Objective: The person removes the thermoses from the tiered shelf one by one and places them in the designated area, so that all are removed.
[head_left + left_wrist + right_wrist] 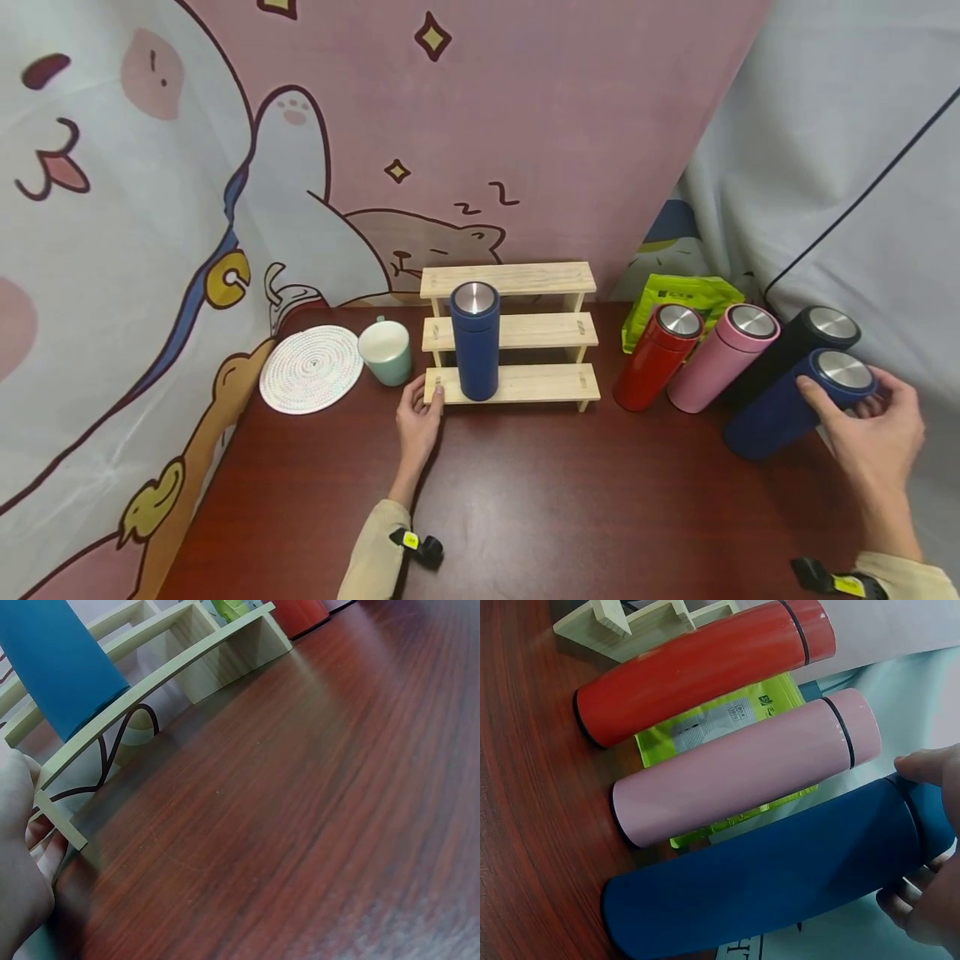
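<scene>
In the head view my left hand (418,419) grips the left end of the lowest step of a three-tier wooden rack (543,383), thumb on top. A dark blue thermos (477,354) with a steel-topped lid stands upright on that step, near its left end. Far to the right, my right hand (873,437) holds a second blue thermos (776,414) around its lid, thumb on the near side. The right wrist view shows this blue thermos (765,874) beside a pink thermos (735,772), its base at the table.
A red thermos (652,362), the pink one and a black thermos (787,342) stand in a row before a green pouch (686,290). Left of the rack are a mint mug (390,367) and a round woven mat (309,392). Printed cloth walls (600,125) bound the brown table (555,500).
</scene>
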Action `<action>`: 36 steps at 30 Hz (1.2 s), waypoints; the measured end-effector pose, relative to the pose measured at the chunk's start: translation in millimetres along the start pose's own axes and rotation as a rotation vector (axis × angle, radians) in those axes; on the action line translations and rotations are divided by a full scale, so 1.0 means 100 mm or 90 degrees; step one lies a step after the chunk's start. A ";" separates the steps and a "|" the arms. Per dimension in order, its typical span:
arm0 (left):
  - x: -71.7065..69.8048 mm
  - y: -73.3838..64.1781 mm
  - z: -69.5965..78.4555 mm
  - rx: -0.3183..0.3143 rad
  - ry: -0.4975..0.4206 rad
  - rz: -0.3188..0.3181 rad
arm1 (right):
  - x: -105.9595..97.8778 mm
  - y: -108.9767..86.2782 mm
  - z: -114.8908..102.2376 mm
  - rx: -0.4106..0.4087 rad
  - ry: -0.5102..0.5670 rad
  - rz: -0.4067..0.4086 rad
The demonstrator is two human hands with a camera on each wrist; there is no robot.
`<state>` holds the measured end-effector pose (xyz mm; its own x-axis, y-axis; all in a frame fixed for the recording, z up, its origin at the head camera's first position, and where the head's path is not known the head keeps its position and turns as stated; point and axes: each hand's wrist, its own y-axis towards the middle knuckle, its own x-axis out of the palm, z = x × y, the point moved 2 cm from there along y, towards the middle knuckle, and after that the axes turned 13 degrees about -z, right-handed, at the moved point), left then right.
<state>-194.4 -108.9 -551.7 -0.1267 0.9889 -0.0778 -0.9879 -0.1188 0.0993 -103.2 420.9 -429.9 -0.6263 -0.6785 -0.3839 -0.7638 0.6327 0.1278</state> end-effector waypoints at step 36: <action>0.00 0.00 0.00 0.012 -0.008 0.010 | 0.87 -0.62 -1.47 -0.372 0.033 -0.084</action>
<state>-194.6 -108.9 -551.6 -0.1408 0.9880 -0.0635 -0.9840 -0.1326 0.1187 -133.0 267.5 -337.3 -0.5160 -0.7637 -0.3879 -0.7860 0.2422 0.5689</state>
